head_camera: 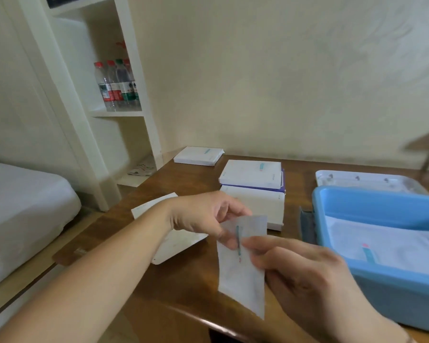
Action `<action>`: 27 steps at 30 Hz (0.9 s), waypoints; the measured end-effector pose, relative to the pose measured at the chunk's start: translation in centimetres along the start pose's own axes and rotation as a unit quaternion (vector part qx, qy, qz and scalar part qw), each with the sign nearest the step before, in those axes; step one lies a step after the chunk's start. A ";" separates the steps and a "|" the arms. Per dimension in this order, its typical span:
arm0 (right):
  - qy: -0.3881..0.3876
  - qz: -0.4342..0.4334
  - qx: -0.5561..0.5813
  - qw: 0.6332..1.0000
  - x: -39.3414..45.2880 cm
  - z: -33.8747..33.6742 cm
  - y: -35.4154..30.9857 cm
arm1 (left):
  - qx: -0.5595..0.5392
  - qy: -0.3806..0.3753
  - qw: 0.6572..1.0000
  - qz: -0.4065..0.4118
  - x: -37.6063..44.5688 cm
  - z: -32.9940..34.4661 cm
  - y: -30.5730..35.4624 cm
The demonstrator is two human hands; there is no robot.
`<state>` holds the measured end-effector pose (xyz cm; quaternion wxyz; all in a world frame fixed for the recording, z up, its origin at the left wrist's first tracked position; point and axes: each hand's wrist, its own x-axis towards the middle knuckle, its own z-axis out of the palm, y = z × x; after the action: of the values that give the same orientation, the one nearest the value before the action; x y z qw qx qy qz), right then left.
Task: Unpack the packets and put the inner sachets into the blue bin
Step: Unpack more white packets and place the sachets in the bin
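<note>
Both hands holding one white sachet [242,266] above the bench [188,290].
Left hand [203,215] and right hand [305,271] fingers pinch its upper part; blue bin [382,285] just right.

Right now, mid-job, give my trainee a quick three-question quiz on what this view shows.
1. True or false: the blue bin already holds at least one sachet.
2. Which hands hold the white sachet above the table?
A. left only
B. right only
C. both
3. Fill in: the bottles with red and green caps stand on a ____ at the far left.

Key
1. True: a white sachet with a blue strip lies inside the bin.
2. C: the left hand pinches its upper edge and the right hand grips its right side.
3. Shelf.
</note>
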<state>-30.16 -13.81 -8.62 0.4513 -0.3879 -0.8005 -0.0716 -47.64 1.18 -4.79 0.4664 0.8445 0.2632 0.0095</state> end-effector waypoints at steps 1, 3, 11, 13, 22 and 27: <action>0.016 0.002 -0.006 1.000 0.0 -0.7 0.2 | -0.023 -0.009 0.999 0.022 0.5 0.1 0.3; 0.065 0.028 -0.019 0.997 0.0 -2.2 0.5 | -0.083 0.001 0.995 0.063 1.2 0.2 1.0; 0.189 0.290 0.238 0.907 -0.7 -5.9 1.0 | -0.408 0.205 0.869 0.188 4.5 2.8 6.2; 0.157 0.320 0.223 0.907 -0.5 -6.7 1.1 | -0.450 0.235 0.843 0.177 5.5 4.1 7.4; 0.103 0.360 0.086 0.923 -1.7 -12.9 3.9 | -0.442 0.207 0.840 0.239 8.3 4.7 10.1; 0.013 0.392 0.024 0.919 -1.5 -17.3 7.9 | -0.268 0.264 0.906 0.194 9.9 4.0 11.0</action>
<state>-12.73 -17.23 -1.57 0.4626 -0.6588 -0.5798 0.1256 -33.28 -2.16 -0.55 0.5776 0.6887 0.1956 0.3923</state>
